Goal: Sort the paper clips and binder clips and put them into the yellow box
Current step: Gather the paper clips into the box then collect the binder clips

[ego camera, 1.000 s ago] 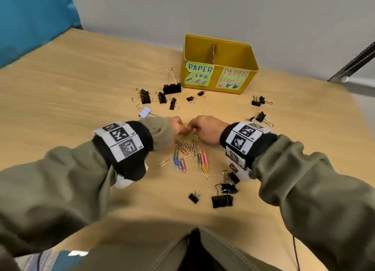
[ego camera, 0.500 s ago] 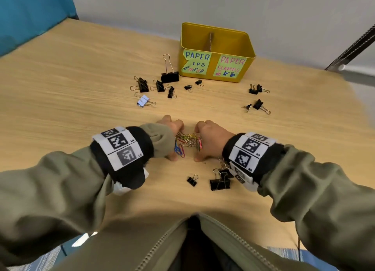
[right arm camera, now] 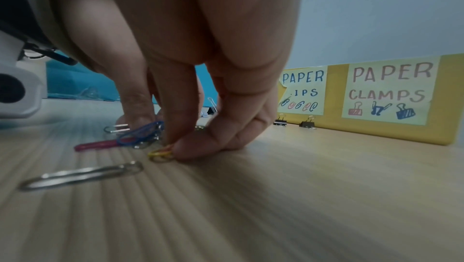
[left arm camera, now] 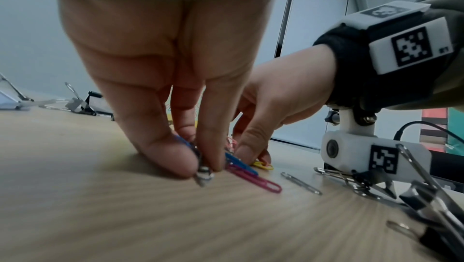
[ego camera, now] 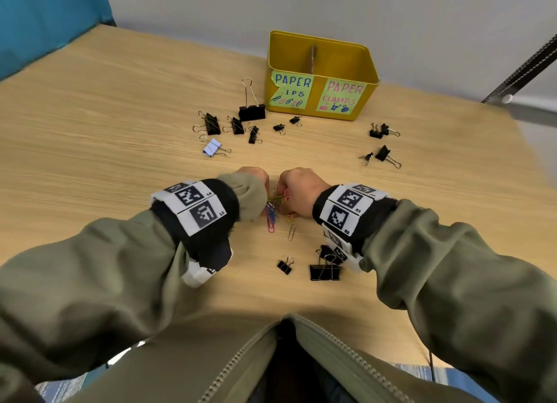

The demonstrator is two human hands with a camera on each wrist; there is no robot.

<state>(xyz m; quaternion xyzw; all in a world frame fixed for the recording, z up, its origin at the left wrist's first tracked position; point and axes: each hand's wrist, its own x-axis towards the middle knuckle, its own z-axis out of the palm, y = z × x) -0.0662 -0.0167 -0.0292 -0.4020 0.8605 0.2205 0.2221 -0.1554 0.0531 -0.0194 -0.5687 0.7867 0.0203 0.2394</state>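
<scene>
Both hands [ego camera: 272, 191] pinch paper clips [ego camera: 275, 205] on table; binder clips [ego camera: 233, 125] unsorted, yellow box [ego camera: 321, 80] looks empty, w/ sorting barely begun.

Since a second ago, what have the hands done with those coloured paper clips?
Both hands drew back toward the person, raking the spread-out paper clips into a tight bunch. The left hand and right hand now pinch them from either side. One silver clip was left behind. The binder clips and yellow box stayed put.
</scene>
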